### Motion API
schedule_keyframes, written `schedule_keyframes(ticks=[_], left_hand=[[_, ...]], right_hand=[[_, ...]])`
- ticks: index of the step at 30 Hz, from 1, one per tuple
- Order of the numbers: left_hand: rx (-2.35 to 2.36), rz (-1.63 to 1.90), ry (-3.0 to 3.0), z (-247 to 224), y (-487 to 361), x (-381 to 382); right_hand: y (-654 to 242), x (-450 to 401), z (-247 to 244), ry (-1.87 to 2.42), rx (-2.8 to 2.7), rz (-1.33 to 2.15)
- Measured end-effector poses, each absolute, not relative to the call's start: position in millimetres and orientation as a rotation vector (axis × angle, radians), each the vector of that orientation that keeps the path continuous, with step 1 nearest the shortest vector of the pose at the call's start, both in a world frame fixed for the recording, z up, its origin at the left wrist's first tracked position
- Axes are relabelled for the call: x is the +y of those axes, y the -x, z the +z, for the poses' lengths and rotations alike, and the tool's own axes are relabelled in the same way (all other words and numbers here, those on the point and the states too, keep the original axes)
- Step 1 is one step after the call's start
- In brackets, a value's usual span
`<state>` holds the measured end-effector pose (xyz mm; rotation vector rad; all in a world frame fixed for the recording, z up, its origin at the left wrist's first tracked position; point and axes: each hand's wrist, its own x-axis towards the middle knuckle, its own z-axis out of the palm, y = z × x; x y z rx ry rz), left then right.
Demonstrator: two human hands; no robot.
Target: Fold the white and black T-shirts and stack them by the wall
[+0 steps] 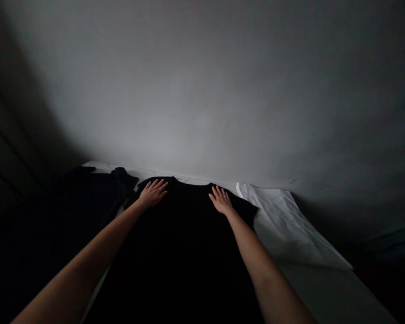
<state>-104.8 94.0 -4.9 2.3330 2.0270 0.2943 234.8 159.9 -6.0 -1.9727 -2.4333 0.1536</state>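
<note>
A black T-shirt (189, 243) lies spread out in front of me, its neckline toward the wall and its short sleeves out to both sides. My left hand (152, 192) rests flat on its left shoulder area with the fingers spread. On the right shoulder area, my right hand (221, 200) also lies flat, fingers apart. Neither hand grips the cloth. The lower part of the T-shirt runs out of the bottom of the view between my forearms.
Left of the T-shirt lies a dark navy garment (84, 202), partly lost in shadow. At the right is a white folded cloth (286, 220) on the pale surface (320, 288). A grey wall (202, 99) rises behind. The light is dim.
</note>
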Motion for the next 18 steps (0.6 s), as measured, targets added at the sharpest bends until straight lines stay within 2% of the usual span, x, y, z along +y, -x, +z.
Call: schedule_keyframes(ticks=[4, 7, 10, 14, 18], left_hand=[[2.03, 0.275, -2.256, 5.4, 120.4, 111.0], [2.204, 0.32, -2.106, 13.6, 140.8, 116.6], [2.358, 0.293, -1.962, 23.7, 167.1, 119.7], [2.348, 0.234, -1.726, 36.1, 197.2, 123.5], [2.199, 0.314, -1.63, 40.9, 208.8, 125.3]], right_hand=[[-238.4, 158.6, -7.9, 2.123, -2.358, 0.118], [-222.5, 155.6, -0.8, 2.194, -2.256, -0.013], [-174.1, 145.9, 5.9, 1.936, -2.31, -0.118], [-82.7, 126.5, 4.8, 1.377, -2.636, 0.176], [-15.7, 114.2, -0.6, 1.292, -2.699, 0.329]])
